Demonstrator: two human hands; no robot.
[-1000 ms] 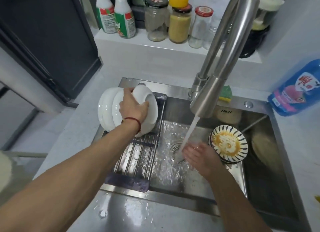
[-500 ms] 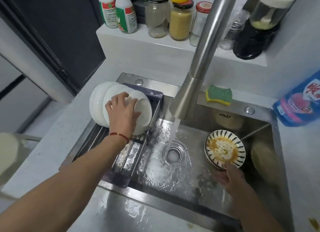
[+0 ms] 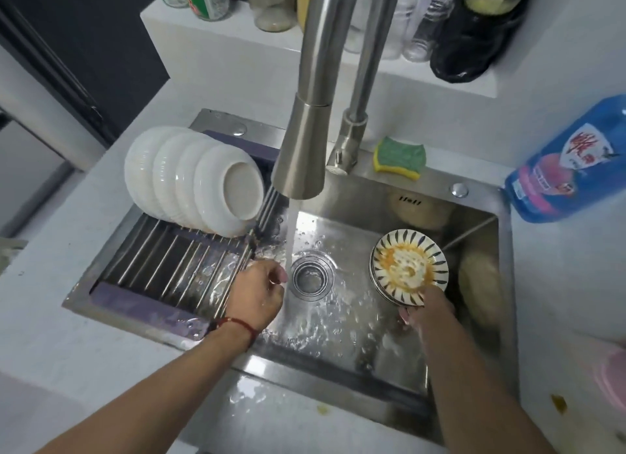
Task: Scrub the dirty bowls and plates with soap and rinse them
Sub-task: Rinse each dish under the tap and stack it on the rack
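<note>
The right hand (image 3: 427, 313) is taking hold of the near rim of the dirty plates (image 3: 409, 266), stacked and leaning in the sink (image 3: 342, 369); its fingers are hidden underneath. The left hand (image 3: 259, 292) is hanging loosely curled beside the running water (image 3: 291, 237), holding nothing. Wet and sauce-smeared, the top plate is likely risking a slide off the stack. The faucet (image 3: 299, 145) is crowding the space above; the rack (image 3: 176, 267) of clean bowls (image 3: 193, 179) is blocking the left, leaving room over the drain (image 3: 312, 273).
</note>
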